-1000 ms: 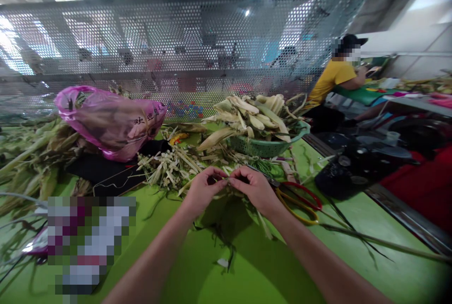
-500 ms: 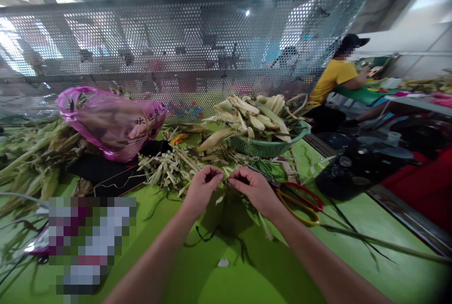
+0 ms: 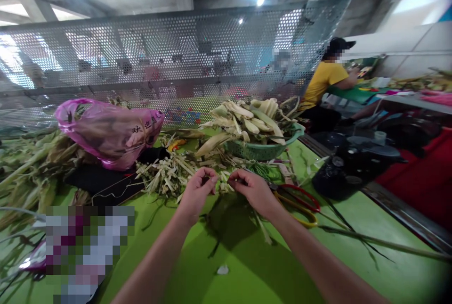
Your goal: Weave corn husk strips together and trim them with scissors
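Note:
My left hand point(image 3: 199, 193) is held over the green tabletop with thumb and fingers pinched. Facing it, a short gap away, my right hand point(image 3: 252, 191) is pinched too. Whatever sits between the fingertips of either hand is too small to make out. Behind the hands spreads a pile of cut pale husk strips point(image 3: 165, 172). Scissors point(image 3: 300, 200) with red and yellow handles lie just right of my right hand, their blades partly hidden. A green basket point(image 3: 261, 151) heaped with dried corn husks point(image 3: 252, 118) stands beyond.
A pink plastic bag point(image 3: 109, 132) sits at the back left, by loose husks point(image 3: 31, 167). On the right are a black container point(image 3: 339, 172) and a long stalk point(image 3: 381, 238). A person in yellow point(image 3: 325, 82) sits farther off. A perforated metal screen point(image 3: 158, 54) closes the back.
My hands have drawn slightly apart, the left one moving a little left. The pale piece that hung between them no longer shows there. The view has shifted slightly.

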`<state>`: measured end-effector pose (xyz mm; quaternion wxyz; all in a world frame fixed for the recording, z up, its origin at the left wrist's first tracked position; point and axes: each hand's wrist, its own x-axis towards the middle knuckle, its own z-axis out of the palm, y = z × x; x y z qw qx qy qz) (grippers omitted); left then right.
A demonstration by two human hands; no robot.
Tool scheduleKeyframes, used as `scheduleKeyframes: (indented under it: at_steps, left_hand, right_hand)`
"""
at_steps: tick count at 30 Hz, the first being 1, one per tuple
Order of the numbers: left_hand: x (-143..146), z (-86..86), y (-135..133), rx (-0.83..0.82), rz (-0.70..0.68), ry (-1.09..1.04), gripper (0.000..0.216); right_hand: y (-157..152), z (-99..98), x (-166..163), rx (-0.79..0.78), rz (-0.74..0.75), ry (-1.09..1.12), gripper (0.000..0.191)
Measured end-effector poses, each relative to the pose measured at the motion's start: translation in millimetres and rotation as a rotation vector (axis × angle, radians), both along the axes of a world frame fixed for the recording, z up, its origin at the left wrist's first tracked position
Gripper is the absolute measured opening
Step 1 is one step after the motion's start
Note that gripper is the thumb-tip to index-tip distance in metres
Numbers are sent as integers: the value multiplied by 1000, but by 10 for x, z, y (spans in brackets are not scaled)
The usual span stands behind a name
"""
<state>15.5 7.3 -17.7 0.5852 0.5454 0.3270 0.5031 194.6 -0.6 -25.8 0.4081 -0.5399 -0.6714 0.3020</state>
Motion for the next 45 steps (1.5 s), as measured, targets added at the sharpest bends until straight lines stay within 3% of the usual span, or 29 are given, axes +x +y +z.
scheduleKeyframes:
  at_steps: [8, 15, 22, 27, 33, 39, 45]
  left_hand:
    - [-8, 14, -3, 25, -10, 16, 16]
    - [-4, 29, 11, -55, 82, 44, 17]
    - [-48, 15, 46, -1, 47, 83, 16]
    - [-14, 1, 31, -40, 20, 50, 19]
    - [-16, 58, -24, -94, 16, 20, 23]
    - [-31, 0, -3, -155, -101, 168, 34]
    - [48, -82, 26, -132, -105, 125, 28]
  right_hand:
    - [-38, 74, -10, 31, 70, 22, 24]
    - [-123, 159, -59, 132, -4, -175, 27]
    - [-97, 161, -68, -67, 77, 135, 24]
    - [-88, 112, -107, -171, 111, 167, 33]
    - [-90, 106, -109, -256, 142, 370, 33]
    - [-83, 176, -73, -203, 97, 418, 39]
    - [-99, 151, -119, -88, 35, 386, 30]
